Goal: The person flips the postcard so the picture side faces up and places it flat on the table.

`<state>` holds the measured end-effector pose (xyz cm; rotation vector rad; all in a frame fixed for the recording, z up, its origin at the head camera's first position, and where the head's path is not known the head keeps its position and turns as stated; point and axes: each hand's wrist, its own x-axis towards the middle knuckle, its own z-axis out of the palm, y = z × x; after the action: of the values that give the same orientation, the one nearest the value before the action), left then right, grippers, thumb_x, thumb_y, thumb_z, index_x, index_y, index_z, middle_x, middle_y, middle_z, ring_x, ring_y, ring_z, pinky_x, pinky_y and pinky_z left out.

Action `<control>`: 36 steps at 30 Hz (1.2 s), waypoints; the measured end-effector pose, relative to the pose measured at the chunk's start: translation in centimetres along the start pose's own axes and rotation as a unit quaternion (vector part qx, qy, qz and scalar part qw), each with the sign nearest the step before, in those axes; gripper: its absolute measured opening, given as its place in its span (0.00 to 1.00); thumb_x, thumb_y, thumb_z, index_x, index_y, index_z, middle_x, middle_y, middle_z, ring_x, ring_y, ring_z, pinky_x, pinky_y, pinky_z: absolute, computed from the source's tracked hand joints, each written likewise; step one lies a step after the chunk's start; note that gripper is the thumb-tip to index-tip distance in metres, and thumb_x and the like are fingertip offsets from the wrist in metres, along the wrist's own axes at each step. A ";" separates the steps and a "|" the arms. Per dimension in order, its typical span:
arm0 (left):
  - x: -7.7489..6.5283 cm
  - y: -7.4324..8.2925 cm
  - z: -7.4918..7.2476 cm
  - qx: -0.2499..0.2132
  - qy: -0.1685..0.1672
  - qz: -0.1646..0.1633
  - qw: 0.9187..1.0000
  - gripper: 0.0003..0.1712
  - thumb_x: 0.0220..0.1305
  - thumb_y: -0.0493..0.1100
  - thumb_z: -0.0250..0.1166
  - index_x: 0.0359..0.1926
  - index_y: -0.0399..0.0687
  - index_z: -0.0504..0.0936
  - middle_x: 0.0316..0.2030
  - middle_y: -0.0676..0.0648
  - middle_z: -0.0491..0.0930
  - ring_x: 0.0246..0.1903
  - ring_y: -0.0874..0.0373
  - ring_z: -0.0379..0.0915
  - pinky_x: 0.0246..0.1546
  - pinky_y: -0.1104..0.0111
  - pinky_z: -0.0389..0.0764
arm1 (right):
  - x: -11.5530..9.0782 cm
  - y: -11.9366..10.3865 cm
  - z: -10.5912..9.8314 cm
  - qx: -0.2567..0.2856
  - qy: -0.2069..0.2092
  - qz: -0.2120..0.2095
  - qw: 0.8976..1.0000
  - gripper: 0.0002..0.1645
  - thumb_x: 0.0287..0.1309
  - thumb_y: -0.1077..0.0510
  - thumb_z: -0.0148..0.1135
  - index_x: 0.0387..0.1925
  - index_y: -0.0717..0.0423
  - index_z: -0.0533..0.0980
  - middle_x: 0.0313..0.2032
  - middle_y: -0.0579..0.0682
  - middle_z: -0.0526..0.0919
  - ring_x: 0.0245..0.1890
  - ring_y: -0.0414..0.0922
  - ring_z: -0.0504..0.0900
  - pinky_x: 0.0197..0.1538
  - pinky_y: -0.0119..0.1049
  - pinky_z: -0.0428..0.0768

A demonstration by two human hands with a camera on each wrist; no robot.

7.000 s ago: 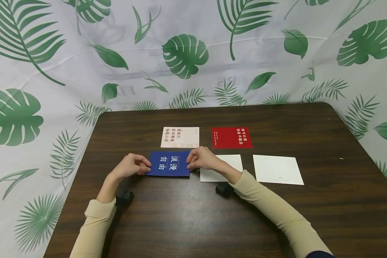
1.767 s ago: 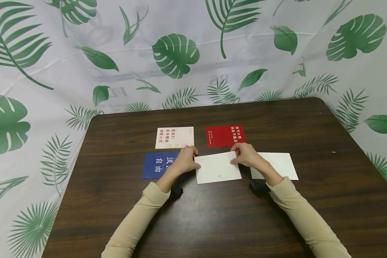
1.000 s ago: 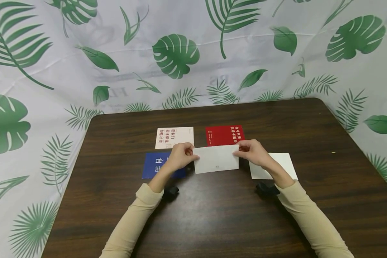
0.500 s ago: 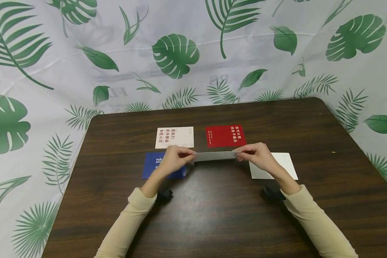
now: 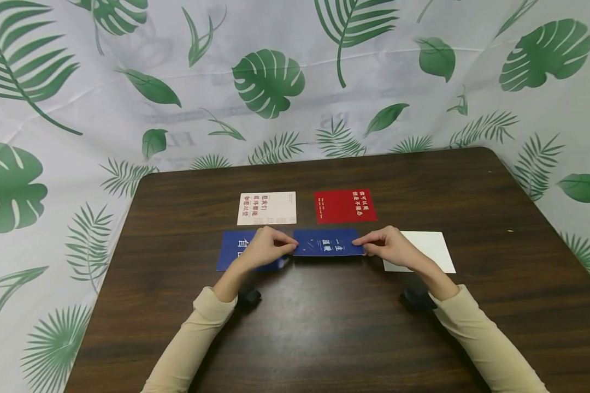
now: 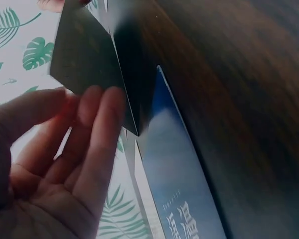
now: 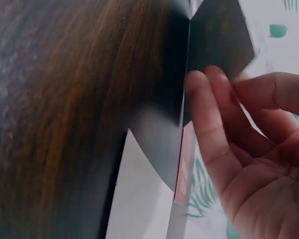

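Observation:
A blue card with white writing is held level, close over the table, between both hands in the head view. My left hand pinches its left end and my right hand pinches its right end. Both wrist views show the card's shaded underside, with the left fingers and the right fingers at its edges. Under the left hand lies another blue card, partly covered. Beside the right hand a white card lies flat, one corner hidden by the wrist.
Behind the held card lie a pale card with red writing and a red card. They rest on a dark wood table. A leaf-printed cloth hangs at the table's back edge.
The first blue card was laid down at the left. Both hands then lifted the middle white-backed card and flipped it over, so its blue printed side now faces up.

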<state>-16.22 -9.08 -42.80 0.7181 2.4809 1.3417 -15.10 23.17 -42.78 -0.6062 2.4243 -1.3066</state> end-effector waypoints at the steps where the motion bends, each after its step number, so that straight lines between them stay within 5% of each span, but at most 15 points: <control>1: 0.1 0.0 0.1 0.007 0.000 -0.005 1.000 0.06 0.56 0.34 0.65 0.33 0.36 0.87 0.30 0.44 0.85 0.27 0.63 0.79 0.30 0.73 0.78 | 0.0 0.0 0.0 0.002 -0.005 0.001 1.000 0.12 0.57 0.68 0.60 0.44 0.66 0.81 0.36 0.57 0.85 0.26 0.48 0.82 0.28 0.31 0.78; 5: 0.5 0.2 0.6 0.034 -0.009 -0.018 0.999 0.05 0.53 0.34 0.68 0.33 0.36 0.87 0.29 0.44 0.85 0.25 0.64 0.78 0.28 0.75 0.77 | 0.2 0.2 0.1 0.004 -0.028 0.012 1.000 0.14 0.57 0.63 0.62 0.44 0.66 0.81 0.33 0.54 0.86 0.27 0.47 0.82 0.33 0.35 0.81; 14: 1.2 0.8 1.4 0.062 -0.022 -0.033 0.997 0.03 0.48 0.32 0.71 0.27 0.36 0.85 0.19 0.47 0.81 0.16 0.67 0.71 0.24 0.75 0.74 | 0.7 0.4 0.3 -0.021 -0.045 0.040 0.998 0.14 0.55 0.62 0.65 0.43 0.66 0.81 0.29 0.51 0.85 0.23 0.43 0.79 0.29 0.34 0.79; 36: 2.1 1.4 2.3 0.146 -0.031 -0.088 0.985 0.09 0.41 0.36 0.76 0.21 0.44 0.82 0.17 0.53 0.78 0.19 0.63 0.70 0.24 0.73 0.72 | 1.9 -0.9 1.3 -0.099 -0.027 0.095 0.990 0.05 0.52 0.63 0.67 0.32 0.62 0.83 0.19 0.47 0.81 0.16 0.40 0.74 0.23 0.34 0.77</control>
<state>-16.64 -5.71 -42.87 0.5709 2.6471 0.8932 -15.92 20.87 -42.87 -0.4398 2.5136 -0.9715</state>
